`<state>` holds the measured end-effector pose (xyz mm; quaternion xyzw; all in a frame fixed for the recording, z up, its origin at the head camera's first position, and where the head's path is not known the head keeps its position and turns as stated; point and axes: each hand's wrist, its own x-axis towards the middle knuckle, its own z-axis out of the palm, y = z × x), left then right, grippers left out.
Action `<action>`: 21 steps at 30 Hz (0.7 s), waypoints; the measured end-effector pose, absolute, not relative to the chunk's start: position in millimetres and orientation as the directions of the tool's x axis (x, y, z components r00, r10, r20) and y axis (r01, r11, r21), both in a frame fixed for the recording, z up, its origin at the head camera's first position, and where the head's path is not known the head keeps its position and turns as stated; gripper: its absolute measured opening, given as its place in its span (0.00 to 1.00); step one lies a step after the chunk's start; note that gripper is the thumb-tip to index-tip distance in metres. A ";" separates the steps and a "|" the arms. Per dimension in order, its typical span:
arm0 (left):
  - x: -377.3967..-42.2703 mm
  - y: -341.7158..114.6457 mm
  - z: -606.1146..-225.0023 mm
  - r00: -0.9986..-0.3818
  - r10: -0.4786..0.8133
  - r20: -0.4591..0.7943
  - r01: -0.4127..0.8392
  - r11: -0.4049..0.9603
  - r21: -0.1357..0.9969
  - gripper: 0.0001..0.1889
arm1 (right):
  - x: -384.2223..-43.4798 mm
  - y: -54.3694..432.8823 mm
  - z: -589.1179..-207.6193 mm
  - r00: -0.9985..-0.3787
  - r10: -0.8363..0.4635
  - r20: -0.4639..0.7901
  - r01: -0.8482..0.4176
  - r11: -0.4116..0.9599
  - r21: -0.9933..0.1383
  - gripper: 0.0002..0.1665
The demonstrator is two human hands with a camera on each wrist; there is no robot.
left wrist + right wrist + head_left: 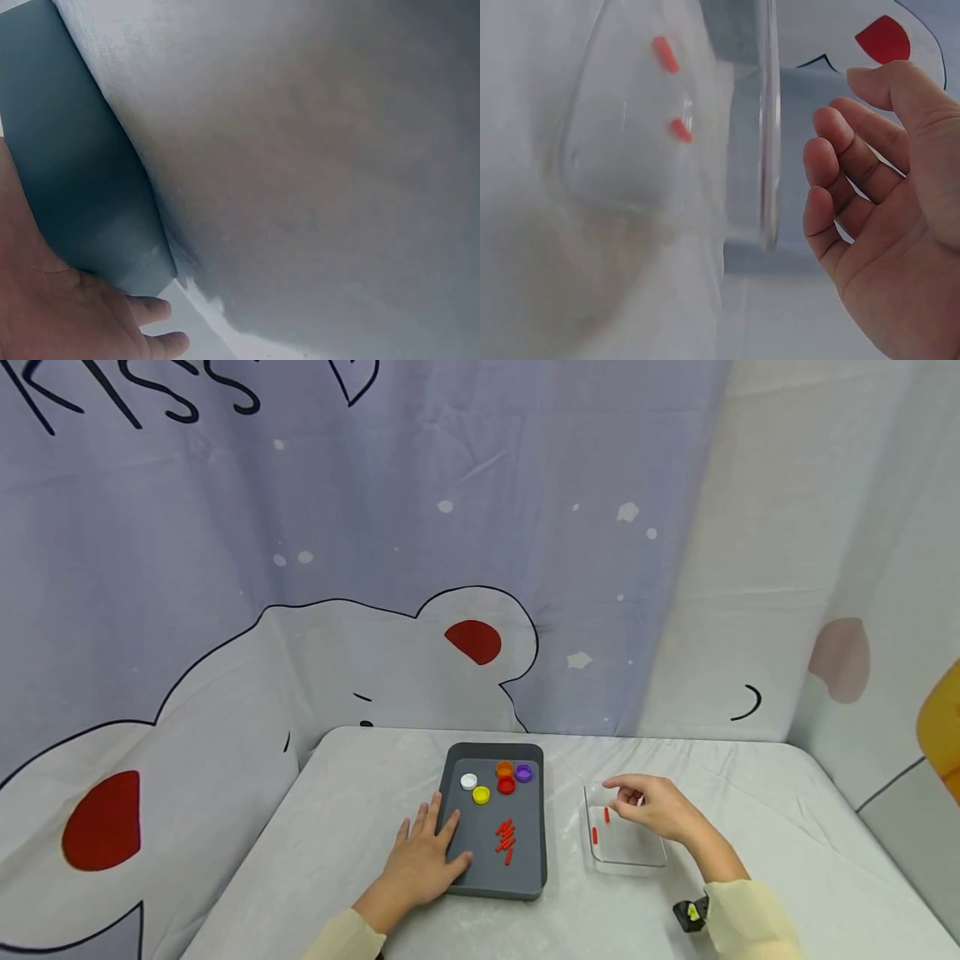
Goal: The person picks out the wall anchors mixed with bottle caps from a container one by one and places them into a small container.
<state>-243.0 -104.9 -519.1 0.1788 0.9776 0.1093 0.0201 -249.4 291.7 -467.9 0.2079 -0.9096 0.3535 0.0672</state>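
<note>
My left hand (pixel 420 862) lies flat with spread fingers over the left side of a dark grey tray (pixel 487 881). On the tray are several small red sticks (pixel 506 835) in a loose pile. Above a clear plastic box (pixel 628 863) hovers my right hand (pixel 658 807), its fingers loosely bent. The right wrist view shows its thumb and fingertips (pixel 831 124) apart with nothing between them. Two red sticks (pixel 665 55) lie inside the box. In the left wrist view, the palm (pixel 67 319) is beside the tray's wall (pixel 82 150).
Round caps stand at the tray's far end: white (pixel 468 782), yellow (pixel 481 795), orange (pixel 504 769), red (pixel 506 785) and purple (pixel 523 773). A white cloth (pixel 592 918) covers the table. A printed curtain (pixel 360 527) hangs behind it.
</note>
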 end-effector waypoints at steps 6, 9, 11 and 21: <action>-244.1 -105.4 -521.1 -0.937 0.350 -0.002 0.341 0.915 0.217 0.39 | -255.5 274.8 -466.7 -0.892 -0.389 0.232 -0.440 0.627 -0.642 0.18; -244.7 -105.3 -521.5 -0.937 0.349 0.000 0.340 0.914 0.220 0.39 | -259.0 263.5 -465.8 -0.884 -0.412 0.220 -0.449 0.622 -0.642 0.17; -244.9 -105.2 -521.4 -0.937 0.349 0.001 0.341 0.914 0.222 0.39 | -261.1 256.3 -465.9 -0.880 -0.425 0.213 -0.455 0.624 -0.636 0.17; -244.9 -106.3 -523.4 -0.937 0.350 -0.011 0.340 0.915 0.220 0.39 | -265.6 226.7 -469.7 -0.868 -0.464 0.178 -0.461 0.616 -0.639 0.17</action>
